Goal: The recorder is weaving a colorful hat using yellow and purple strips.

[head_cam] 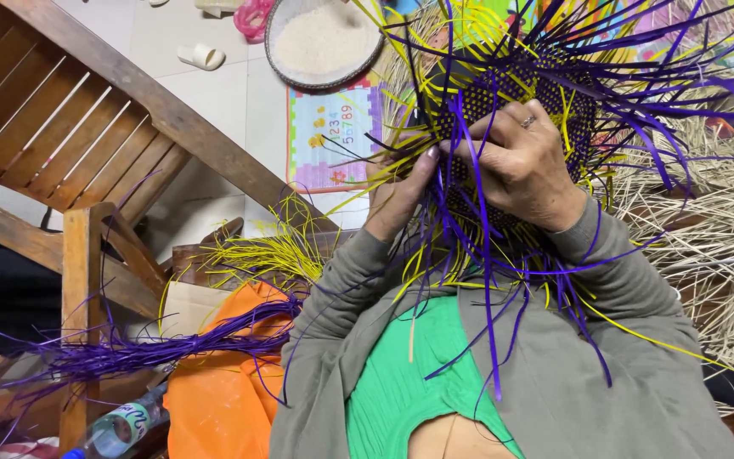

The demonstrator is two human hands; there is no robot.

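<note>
Both hands' grip pinching loose strips, right hand (524, 166), left hand (401, 191), purple-and-yellow woven piece (554, 93)

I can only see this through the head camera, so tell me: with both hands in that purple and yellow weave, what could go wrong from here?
1. Loose purple strips hang across the right hand; a finger could catch the wrong one.
2. The left hand is half hidden behind the woven piece, so a slipped strand there might go unnoticed.
3. Stiff yellow strips stick out towards the person's body and may bend or kink.
</note>
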